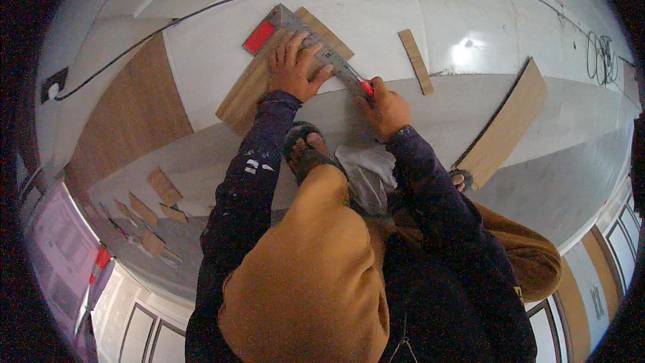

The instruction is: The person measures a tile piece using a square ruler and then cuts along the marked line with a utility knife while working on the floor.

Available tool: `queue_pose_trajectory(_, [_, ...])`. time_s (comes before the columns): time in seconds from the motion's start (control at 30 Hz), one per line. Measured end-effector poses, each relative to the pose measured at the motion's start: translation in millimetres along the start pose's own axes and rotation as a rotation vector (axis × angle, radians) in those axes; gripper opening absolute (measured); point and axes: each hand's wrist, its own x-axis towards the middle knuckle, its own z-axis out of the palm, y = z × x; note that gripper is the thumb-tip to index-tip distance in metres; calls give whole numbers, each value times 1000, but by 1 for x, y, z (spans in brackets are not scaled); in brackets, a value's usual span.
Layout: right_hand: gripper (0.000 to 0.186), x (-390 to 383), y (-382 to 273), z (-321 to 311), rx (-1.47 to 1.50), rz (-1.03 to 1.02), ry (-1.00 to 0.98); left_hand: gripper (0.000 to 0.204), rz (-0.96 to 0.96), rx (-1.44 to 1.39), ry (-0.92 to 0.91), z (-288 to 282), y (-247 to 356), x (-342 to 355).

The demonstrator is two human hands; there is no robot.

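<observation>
A metal square [322,47] with a red handle [259,35] lies across a wood-look plank [242,101]; a second piece of board [319,23] shows beyond its blade. My left hand [295,67] rests on the plank and the square's blade, fingers spread. My right hand [386,111] is closed round a red utility knife [367,88] at the right end of the blade; the knife's tip is too small to make out.
My sandalled foot [309,144] and crumpled clear plastic [363,175] are below the plank. A narrow strip [415,60] and long plank [504,121] lie rightward, offcuts [164,188] and flooring [134,101] leftward. A cable [201,7] and coiled wires [601,57] run along the far side.
</observation>
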Motion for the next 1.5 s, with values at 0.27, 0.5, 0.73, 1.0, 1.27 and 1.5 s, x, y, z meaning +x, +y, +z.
queue_pose_trajectory(0.27, [37,-3,-3,2,29,6,-3,64,-6,-86,5,-1,-1,2])
queue_pose_trajectory(0.5, [36,2,-1,0,14,2,2,74,28,-99,-47,1,0,2])
queue_pose_trajectory(0.73, [37,2,7,7,3,-34,39,71,49,-42,-30,2,3,4])
queue_pose_trajectory(1.0, [32,15,-22,-24,130,-29,-7,64,79,-31,11,3,-8,-3])
queue_pose_trajectory(1.27, [35,59,-34,-28,101,-143,-27,63,100,-26,29,6,-12,0])
queue_pose_trajectory(1.5, [41,72,-41,-15,132,-170,14,62,108,-36,45,6,-13,1])
